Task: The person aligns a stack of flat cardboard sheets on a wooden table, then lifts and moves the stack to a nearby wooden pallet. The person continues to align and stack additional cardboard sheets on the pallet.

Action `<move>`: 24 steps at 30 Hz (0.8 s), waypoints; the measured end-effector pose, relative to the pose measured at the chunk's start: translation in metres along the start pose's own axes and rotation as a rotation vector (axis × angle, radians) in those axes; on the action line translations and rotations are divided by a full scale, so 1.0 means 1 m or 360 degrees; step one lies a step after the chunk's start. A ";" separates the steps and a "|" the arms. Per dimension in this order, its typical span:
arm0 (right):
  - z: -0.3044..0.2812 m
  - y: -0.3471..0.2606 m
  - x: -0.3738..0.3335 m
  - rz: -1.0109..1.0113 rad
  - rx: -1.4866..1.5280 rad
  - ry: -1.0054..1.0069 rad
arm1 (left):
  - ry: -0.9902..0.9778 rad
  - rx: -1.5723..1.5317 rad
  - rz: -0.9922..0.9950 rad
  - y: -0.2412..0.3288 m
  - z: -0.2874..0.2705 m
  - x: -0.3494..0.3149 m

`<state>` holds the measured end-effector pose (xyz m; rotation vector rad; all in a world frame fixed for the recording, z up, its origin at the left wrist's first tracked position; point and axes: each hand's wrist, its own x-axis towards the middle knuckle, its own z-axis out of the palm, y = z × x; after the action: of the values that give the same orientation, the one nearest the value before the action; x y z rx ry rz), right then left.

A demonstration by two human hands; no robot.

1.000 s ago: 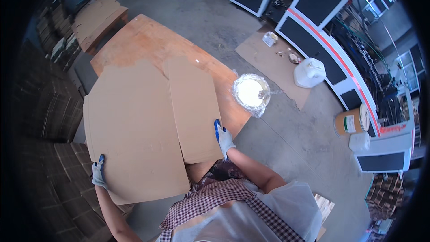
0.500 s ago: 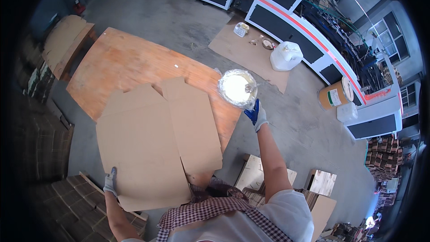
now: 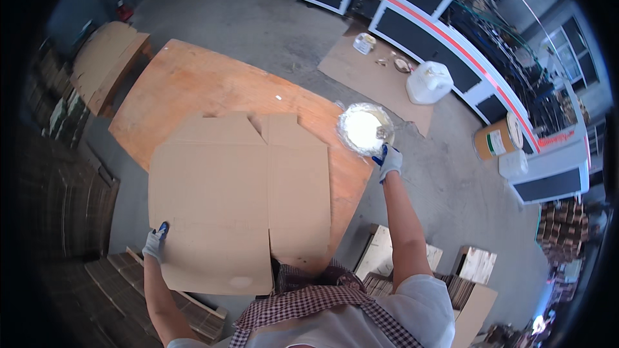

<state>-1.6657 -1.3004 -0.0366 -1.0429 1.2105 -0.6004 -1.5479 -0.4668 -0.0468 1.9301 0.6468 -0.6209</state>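
Cardboard (image 3: 213, 200) is being pinched by the left hand (image 3: 154, 243). The right hand (image 3: 389, 162) is being held at the bowl (image 3: 345, 134), fingers unclear.

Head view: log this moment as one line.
left hand: gripping flat brown cardboard; right hand: at rim of round whitish plastic-wrapped bowl, contact unclear; surface: orange wooden table

Right arm (image 3: 406, 235) is stretched forward, right hand (image 3: 389, 162) apparently curled; left arm (image 3: 161, 296) is held out leftward, left hand (image 3: 154, 243) turned thumb-uppermost.
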 end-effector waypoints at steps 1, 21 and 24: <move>-0.008 -0.003 0.000 -0.0023 0.0014 0.0000 | -0.0027 0.0023 -0.0005 0.003 0.006 0.014; -0.261 0.216 -0.234 0.0000 0.0696 0.1228 | -0.1073 0.0055 -0.0007 0.191 0.096 0.143; -0.290 0.315 -0.227 0.0192 0.0640 0.1294 | -0.0908 0.0128 0.0129 0.184 0.097 0.144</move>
<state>-2.0510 -1.0654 -0.2136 -0.3658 1.7358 -1.1781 -1.3347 -0.6012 -0.0642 1.7219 0.1832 -1.1000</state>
